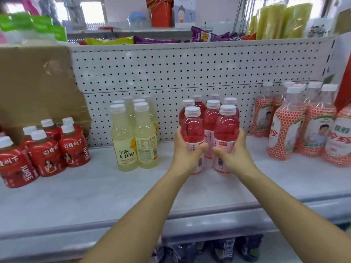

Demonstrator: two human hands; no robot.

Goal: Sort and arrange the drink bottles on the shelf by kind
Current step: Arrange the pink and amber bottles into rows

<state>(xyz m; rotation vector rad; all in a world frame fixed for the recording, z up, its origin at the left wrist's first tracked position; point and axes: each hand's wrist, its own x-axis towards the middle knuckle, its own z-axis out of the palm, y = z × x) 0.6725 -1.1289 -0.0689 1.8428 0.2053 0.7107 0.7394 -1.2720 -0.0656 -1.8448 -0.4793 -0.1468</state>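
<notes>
- Two front pink bottles are gripped, one per hand: the left hand [187, 151] wraps the left front pink bottle [192, 130], the right hand [232, 151] wraps the right front pink bottle [226, 128].
- Both stand upright on the shelf [133, 190], mid-right, touching the pink group [212, 109] behind (caps white).
- Left of them stand the yellow bottles [133, 133].
- Far left: red juice bottles [45, 150].
- Right: orange-patterned bottles [303, 126].
- Behind all: pegboard [180, 69].

The bottles [191, 128] are clear, glossy plastic with matt white caps [192, 111] and printed labels [126, 152]. The back panel [190, 73] looks like matt painted metal punched with holes. A piece of cardboard [38, 82] is dull brown with shiny tape.
</notes>
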